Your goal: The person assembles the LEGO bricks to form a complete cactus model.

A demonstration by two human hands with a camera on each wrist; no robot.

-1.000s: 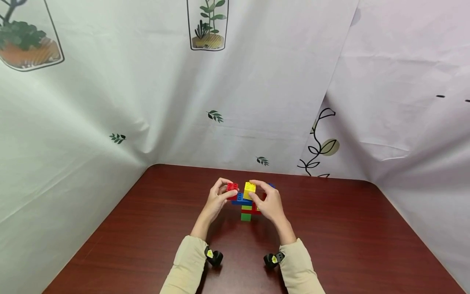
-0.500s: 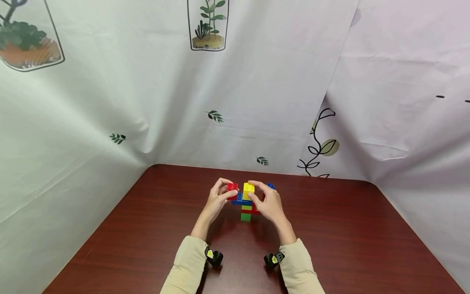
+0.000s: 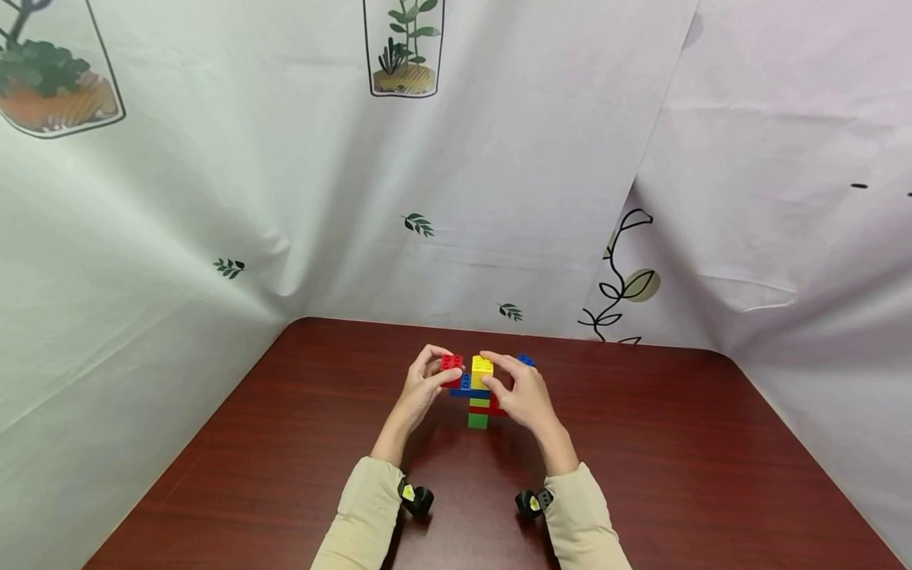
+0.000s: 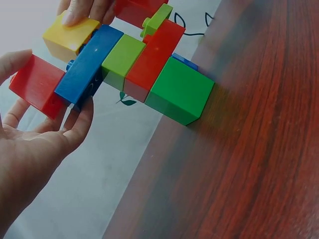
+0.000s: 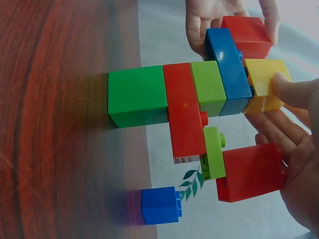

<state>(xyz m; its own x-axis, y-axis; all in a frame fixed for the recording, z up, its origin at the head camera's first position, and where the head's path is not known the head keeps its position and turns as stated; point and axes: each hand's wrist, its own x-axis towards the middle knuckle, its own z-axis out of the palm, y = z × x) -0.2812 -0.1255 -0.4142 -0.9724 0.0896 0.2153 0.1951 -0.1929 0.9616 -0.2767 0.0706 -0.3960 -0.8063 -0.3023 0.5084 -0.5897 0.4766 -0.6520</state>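
My left hand grips a red brick at the left end of the long blue brick. With thumb and fingers, my right hand pinches a yellow brick over that blue brick's right end; studs show in a narrow gap between them. Below the long blue brick come a lime brick, a long red brick and a green brick standing on the table. On the long red brick's right part sit a thin lime brick and another red brick, close to my right palm.
A separate blue brick stands on the table behind the stack, partly hidden by my right hand in the head view. The dark red-brown table ends at a pale printed cloth behind and at the sides.
The yellow brick has shifted slightly left and down onto the blue brick's right end, my right fingers moving along with it. My left hand and its red brick stay nearly still.
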